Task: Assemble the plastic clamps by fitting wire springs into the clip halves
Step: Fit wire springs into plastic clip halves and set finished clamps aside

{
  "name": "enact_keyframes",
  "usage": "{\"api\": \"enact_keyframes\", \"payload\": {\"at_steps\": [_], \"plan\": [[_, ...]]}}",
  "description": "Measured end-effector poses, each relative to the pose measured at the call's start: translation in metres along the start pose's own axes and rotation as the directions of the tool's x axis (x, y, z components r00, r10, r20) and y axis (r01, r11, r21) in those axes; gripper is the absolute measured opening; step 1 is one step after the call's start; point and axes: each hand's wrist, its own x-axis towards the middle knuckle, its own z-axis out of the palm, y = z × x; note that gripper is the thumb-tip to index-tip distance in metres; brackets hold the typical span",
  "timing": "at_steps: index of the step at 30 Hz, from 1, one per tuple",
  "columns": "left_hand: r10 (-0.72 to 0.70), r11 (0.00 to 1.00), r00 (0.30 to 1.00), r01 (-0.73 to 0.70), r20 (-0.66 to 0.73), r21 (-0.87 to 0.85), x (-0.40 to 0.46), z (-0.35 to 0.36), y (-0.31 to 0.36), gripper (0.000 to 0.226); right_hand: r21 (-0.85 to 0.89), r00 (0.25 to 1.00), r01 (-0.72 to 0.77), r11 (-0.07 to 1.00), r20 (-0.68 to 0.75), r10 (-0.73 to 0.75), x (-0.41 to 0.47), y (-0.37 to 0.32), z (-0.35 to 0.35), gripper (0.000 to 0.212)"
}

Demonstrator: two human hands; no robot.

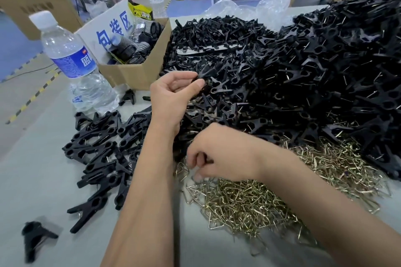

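The left hand (pixel 173 95) pinches a black clip half (pixel 205 72) above the heap; the right hand (pixel 219 154), fingers curled, touches the springs (pixel 245 204), its grip unclear.

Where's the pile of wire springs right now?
The wire springs lie on the table, lower centre-right of the head view, just under the right hand and in front of the big heap of black clip halves.
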Motion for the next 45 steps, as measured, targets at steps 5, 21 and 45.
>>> {"api": "enact_keyframes", "payload": {"at_steps": [5,21,45], "plan": [[0.017,1.0,1.0,-0.017,0.003,-0.009,0.0,-0.001,-0.001,0.022,-0.194,0.995,-0.04,0.98,0.086,0.057,0.005,-0.011,0.006,0.012],[0.12,0.984,0.946,-0.154,0.302,0.089,-0.004,0.008,-0.002,0.034,0.76,0.404,0.247,0.602,-0.645,0.649,-0.026,0.06,-0.011,0.006],[0.056,0.991,0.895,-0.105,0.442,0.086,-0.012,0.015,0.005,0.035,0.798,0.435,0.17,0.578,-0.587,0.682,-0.027,0.068,-0.007,0.012]]}}
